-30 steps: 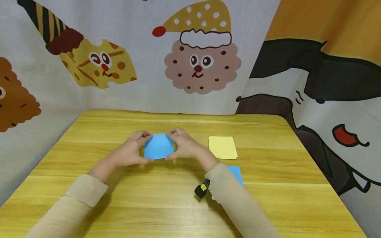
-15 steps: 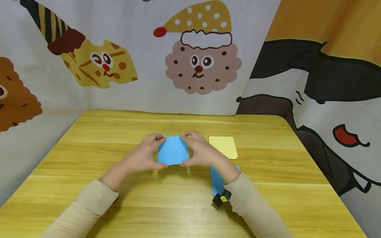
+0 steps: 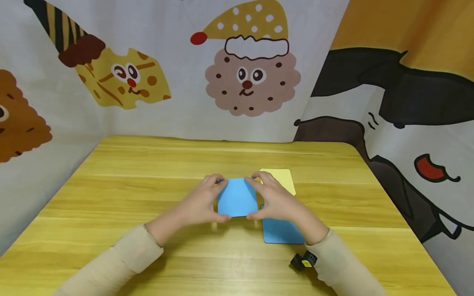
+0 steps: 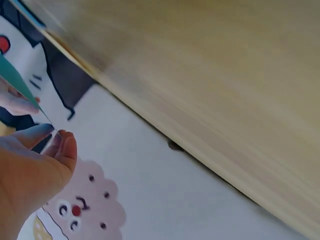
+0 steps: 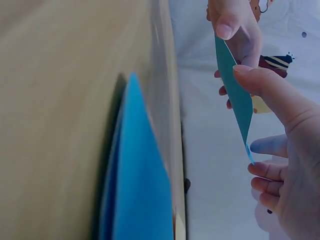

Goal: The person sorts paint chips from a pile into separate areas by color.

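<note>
A blue card (image 3: 237,198) is held above the table between both hands, slightly bowed. The left hand (image 3: 201,201) pinches its left side with the thumb at the near corner and fingers at the far one. On the opposite side, the right hand (image 3: 277,200) grips the card the same way. Seen from the right wrist, the card (image 5: 237,95) is nearly edge-on between the hands. The left wrist view shows just part of the card (image 4: 16,75) and the left hand (image 4: 37,170) at its left edge.
A blue stack of cards (image 3: 282,233) lies beneath and beside the right forearm. Behind it is a yellow stack of cards (image 3: 283,179), partly covered by the right hand. A small black device (image 3: 303,260) sits at the right cuff. A printed curtain (image 3: 148,123) hangs behind the table.
Both hands have carried the blue card rightward and nearer to the person. The right hand now overlaps the yellow stack, and more of the blue stack shows.
</note>
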{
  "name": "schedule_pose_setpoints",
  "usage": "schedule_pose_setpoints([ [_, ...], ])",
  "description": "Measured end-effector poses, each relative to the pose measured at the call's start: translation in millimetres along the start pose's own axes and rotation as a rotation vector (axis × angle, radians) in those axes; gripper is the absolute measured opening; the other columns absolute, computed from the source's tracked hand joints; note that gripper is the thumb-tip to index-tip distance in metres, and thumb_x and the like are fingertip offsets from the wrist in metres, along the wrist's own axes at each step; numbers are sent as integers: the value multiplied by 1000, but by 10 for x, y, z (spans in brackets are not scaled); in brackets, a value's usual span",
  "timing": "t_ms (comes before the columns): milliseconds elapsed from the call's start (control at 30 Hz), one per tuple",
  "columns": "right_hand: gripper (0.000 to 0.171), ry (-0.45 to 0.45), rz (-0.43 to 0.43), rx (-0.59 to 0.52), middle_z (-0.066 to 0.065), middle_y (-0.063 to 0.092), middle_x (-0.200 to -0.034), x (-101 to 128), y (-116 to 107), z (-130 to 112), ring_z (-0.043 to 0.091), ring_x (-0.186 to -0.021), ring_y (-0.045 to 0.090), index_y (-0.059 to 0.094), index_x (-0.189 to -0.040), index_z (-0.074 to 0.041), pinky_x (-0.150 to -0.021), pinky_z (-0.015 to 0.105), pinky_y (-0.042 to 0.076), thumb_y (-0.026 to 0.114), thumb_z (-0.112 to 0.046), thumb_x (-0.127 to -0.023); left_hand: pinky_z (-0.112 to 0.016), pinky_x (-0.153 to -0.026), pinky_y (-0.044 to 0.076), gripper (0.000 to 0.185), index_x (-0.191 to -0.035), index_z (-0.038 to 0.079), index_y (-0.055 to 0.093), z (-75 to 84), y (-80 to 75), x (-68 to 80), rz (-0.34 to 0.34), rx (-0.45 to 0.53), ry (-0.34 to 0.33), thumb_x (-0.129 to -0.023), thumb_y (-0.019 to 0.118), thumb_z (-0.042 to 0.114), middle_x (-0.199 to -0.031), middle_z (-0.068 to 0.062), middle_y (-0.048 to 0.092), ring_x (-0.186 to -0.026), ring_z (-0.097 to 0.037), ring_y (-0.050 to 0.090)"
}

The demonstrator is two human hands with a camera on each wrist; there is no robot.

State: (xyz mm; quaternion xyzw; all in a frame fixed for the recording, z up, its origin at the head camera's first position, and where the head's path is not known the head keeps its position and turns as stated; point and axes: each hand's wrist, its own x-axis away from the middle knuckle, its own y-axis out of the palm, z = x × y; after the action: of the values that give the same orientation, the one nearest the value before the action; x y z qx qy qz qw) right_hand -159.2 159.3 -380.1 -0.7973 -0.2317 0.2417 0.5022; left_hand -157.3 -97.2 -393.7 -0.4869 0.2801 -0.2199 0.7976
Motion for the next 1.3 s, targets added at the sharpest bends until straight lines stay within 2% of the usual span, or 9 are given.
schedule_pose_setpoints([
  [267,101,41,-22,20,11,38,-135,327,-19,126,24,-112,40,42,-145,-7,-82,38,45,85,-50,-64,-39,-98,41,100,-139,-6,44,237,178,-123,-59,-12,33,-68,77,56,-136,-15,43,-123,-25,39],
  [467,103,71,-26,24,10,39,-132,574,-59,213,25,-112,41,43,-144,-7,-83,40,47,86,-51,-61,-39,-100,39,101,-140,-5,43,427,303,-216,-110,-32,50,-69,76,59,-136,-14,43,-124,-25,39],
  [767,105,115,-43,36,11,42,-129,887,-115,372,26,-112,43,45,-142,-5,-83,42,48,83,-59,-60,-34,-100,38,102,-139,-6,44,678,504,-371,-135,-116,133,-71,71,65,-133,-14,44,-119,-24,42],
  [933,105,106,-55,42,11,42,-129,996,-145,439,26,-112,44,46,-141,-3,-83,42,47,82,-60,-61,-33,-102,37,103,-139,-6,45,760,601,-427,-156,-170,165,-72,66,70,-134,-16,45,-120,-25,42],
  [1067,103,109,-69,37,10,43,-131,1044,-158,472,26,-114,43,47,-139,-1,-86,43,47,85,-54,-60,-34,-103,35,103,-137,-6,47,801,660,-456,-158,-210,194,-72,64,72,-132,-16,47,-121,-24,42],
  [1300,104,131,-113,29,11,43,-131,1051,-137,519,28,-116,42,46,-141,0,-88,45,46,82,-58,-62,-32,-100,37,103,-136,-4,49,808,725,-484,-175,-259,189,-72,62,75,-129,-13,49,-118,-22,43],
])
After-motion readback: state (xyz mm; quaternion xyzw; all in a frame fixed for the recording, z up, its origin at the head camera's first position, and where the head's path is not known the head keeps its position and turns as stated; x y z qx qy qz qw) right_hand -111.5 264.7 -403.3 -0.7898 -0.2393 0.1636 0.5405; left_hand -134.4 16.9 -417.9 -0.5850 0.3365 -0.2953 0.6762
